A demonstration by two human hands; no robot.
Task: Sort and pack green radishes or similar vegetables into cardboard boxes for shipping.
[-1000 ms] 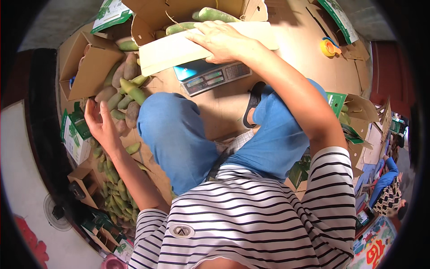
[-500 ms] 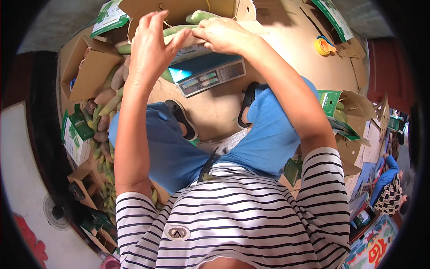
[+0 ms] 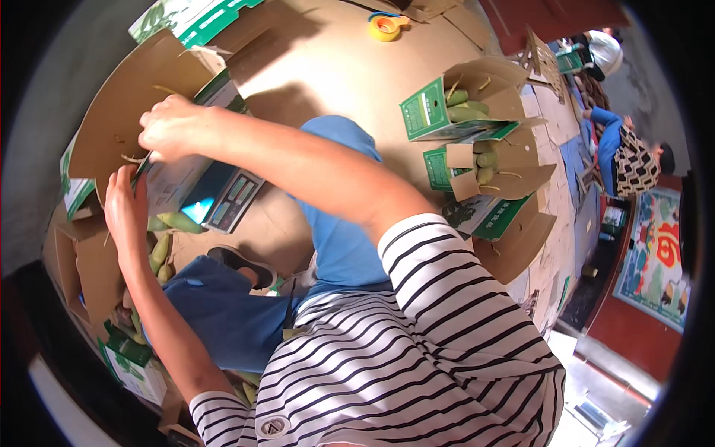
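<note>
At the upper left, an open cardboard box [image 3: 123,93] with a green-and-white outside and twine through its walls stands on a digital scale [image 3: 237,195]. Both my arms reach over to its near rim. My right hand [image 3: 173,128] is closed at the rim with its fingers curled in; what they pinch is hidden. My left hand [image 3: 125,203] has its fingers bent round the same rim, just nearer to me. The box's contents are out of sight behind its walls. Long green gourds [image 3: 179,221] lie beside the scale.
Cardboard boxes of green gourds [image 3: 468,112] with twine handles stand at the right. An orange tape dispenser [image 3: 385,28] lies on the far floor. Another carton [image 3: 100,272] is at the left. A person in blue sleeves [image 3: 633,160] is at the far right.
My head view has swung to the right, so the box now sits farther left. My left hand, fingers raised before, now bends onto the rim; my right hand stays at the box.
</note>
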